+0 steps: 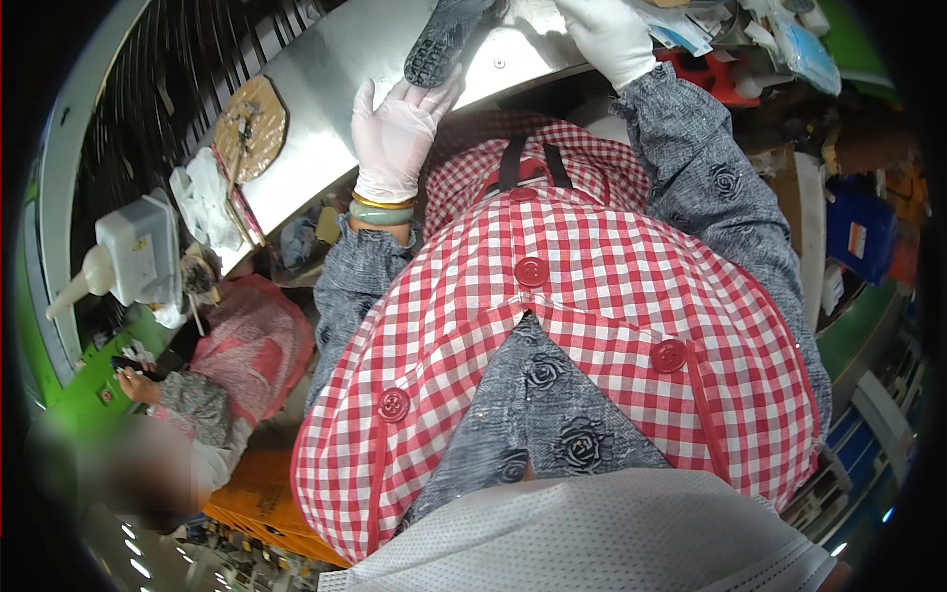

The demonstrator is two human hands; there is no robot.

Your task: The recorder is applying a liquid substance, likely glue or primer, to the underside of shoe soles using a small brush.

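A black shoe sole (434, 57) with a blocky tread lies at the top of the view, its upper part running out of the picture. Against its lower end rest the fingertips of my left hand (397, 136), in a thin white glove, palm up, fingers stretched and thumb apart; the sole partly hides the fingertips. My right hand (610, 39), also white-gloved, is at the top edge to the right of the sole. Its fingers are mostly cut off by the picture's edge, so whatever they hold does not show.
A metal worktop (326, 118) runs along the front. On it lies a round brown pad (252, 128) with a stained brush. Further left is a white plastic container (138, 252). A co-worker's sleeve (197, 405) shows at lower left. A blue bin (860, 232) stands at right.
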